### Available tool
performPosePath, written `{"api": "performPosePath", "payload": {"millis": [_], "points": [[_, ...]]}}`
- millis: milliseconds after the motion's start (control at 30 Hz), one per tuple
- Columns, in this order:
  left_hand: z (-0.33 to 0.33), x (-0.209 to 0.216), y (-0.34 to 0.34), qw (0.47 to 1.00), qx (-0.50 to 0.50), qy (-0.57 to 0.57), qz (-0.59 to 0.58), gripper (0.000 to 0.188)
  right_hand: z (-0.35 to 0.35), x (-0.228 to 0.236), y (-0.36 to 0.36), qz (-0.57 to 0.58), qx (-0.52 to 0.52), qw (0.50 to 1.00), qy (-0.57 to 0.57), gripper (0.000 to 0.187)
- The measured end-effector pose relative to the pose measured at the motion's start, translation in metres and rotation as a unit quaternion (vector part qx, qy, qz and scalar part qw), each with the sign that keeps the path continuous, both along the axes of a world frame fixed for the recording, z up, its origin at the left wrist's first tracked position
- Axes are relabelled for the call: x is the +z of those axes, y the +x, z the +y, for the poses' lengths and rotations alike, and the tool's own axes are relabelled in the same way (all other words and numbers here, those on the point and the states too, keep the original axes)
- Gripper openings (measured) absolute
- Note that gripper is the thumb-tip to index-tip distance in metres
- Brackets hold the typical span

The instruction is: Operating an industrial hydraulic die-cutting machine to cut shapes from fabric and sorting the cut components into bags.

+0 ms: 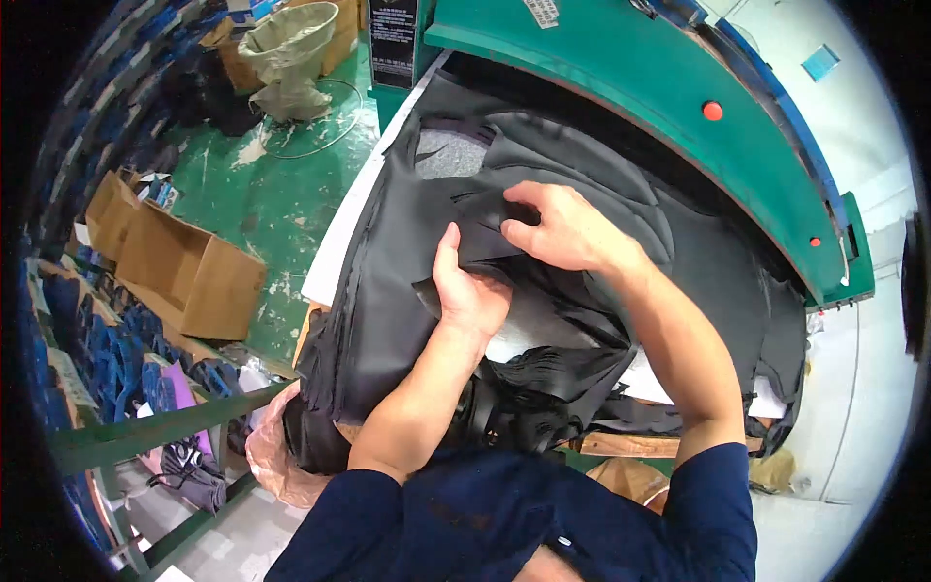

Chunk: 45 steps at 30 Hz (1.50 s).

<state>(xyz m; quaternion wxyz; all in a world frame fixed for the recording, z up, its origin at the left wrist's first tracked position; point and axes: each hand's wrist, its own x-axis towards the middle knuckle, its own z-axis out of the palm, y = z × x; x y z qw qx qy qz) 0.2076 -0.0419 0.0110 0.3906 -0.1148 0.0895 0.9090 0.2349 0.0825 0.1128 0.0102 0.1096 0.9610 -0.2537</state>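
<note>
Layers of thin black sheet material (pixel 388 281), leather-like or rubbery, are spread in front of me with cut-out openings and loose edges. My left hand (pixel 470 296) is turned palm up, its thumb raised and its fingers beneath a small black cut piece (pixel 482 228). Above and to the right, my right hand (pixel 562 228) curls its thumb and forefinger at the same piece's edge; its other fingers are partly hidden. A thick fanned stack of black pieces (pixel 558 383) lies close to my body, below both hands.
A green machine beam (pixel 621 73) with red buttons (pixel 713 111) spans the far side. At left, an open cardboard box (pixel 189 272) and a pale sack (pixel 291 58) stand on the green floor. A green rail (pixel 175 427) runs at lower left, beside pinkish plastic (pixel 281 456).
</note>
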Motion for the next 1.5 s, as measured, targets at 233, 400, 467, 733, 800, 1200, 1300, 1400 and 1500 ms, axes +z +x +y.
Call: {"api": "performPosePath", "payload": {"millis": [233, 400, 467, 733, 800, 1200, 1300, 1400, 1500], "points": [[-0.004, -0.007, -0.002, 0.998, -0.029, 0.052, -0.037, 0.051, -0.018, -0.002, -0.010, -0.097, 0.062, 0.973, 0.200, 0.057], [-0.005, -0.005, 0.000, 0.996, -0.033, 0.059, -0.051, 0.049, -0.007, 0.002, -0.017, -0.056, 0.032, 0.992, 0.109, 0.044], [-0.006, -0.006, -0.001, 0.996, -0.042, 0.062, -0.045, 0.046, -0.017, -0.007, -0.021, -0.050, 0.012, 0.984, 0.168, 0.040], [0.003, -0.013, 0.000, 0.999, -0.024, 0.033, -0.032, 0.054, 0.017, -0.018, -0.004, 0.049, -0.100, 0.994, 0.016, 0.024], [-0.003, -0.005, 0.003, 0.999, -0.009, 0.010, -0.034, 0.052, 0.039, -0.015, 0.015, 0.137, -0.166, 0.970, -0.115, 0.026], [0.009, -0.010, 0.003, 0.987, 0.094, -0.128, 0.031, 0.051, 0.102, 0.001, 0.156, 0.501, -0.309, 0.640, -0.494, 0.040], [0.014, -0.015, 0.018, 0.962, 0.117, -0.237, 0.073, 0.052, 0.103, -0.010, 0.159, 0.509, -0.292, 0.633, -0.505, 0.038], [0.008, -0.015, 0.065, 0.765, 0.217, -0.521, 0.309, 0.060, 0.103, -0.011, 0.162, 0.514, -0.266, 0.639, -0.506, 0.038], [0.035, 0.024, 0.099, 0.394, 0.418, -0.575, 0.583, 0.033, 0.094, -0.016, 0.158, 0.525, -0.240, 0.646, -0.499, 0.034]]}}
